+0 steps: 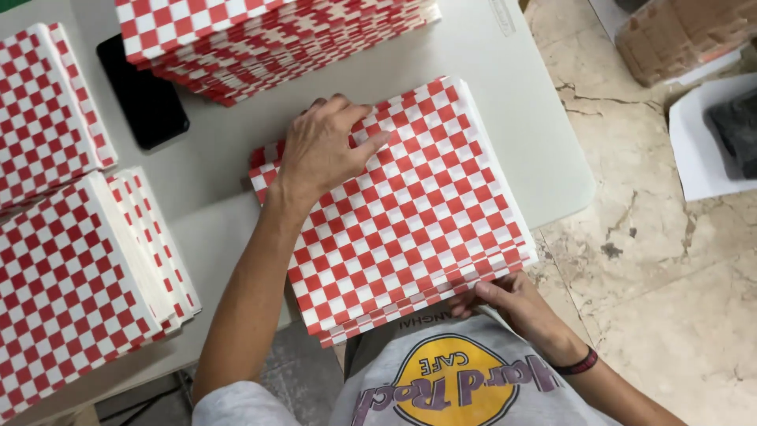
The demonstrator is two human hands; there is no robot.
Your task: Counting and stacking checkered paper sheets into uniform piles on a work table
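Head view, looking down on a pale table (505, 95). At far left, two stacks of red-and-white checked paper sheets: an upper stack (43, 110) cut by the picture's edge, and below it a larger, thicker stack (71, 284) whose sheets fan out slightly along its right side. Just right of the upper stack, a black phone (142, 99) lies flat on the table, its top end tucked under a third checked stack (260, 43) at the top of the view, whose edges are stepped.

At centre, the working stack of checked sheets (410, 221) lies tilted, its near edge overhanging the table's edge toward the person's body. The left hand (323, 150) rests palm down on the far left corner of this stack, fingers spread and bent, pressing on the top sheet; it grasps nothing. The forearm runs down and left to a grey sleeve.

The right hand (512, 304) sits at the near edge of the same stack, below its right corner. Its fingers touch the sheet edges from beneath; whether they pinch any sheets cannot be told. A dark band (576, 364) circles the wrist.

At right, a mottled stone floor (670, 260) shows beyond the table, with a white sheet (702, 158) carrying a dark object (737, 126), and a brown bundle (678, 35) at the top corner.
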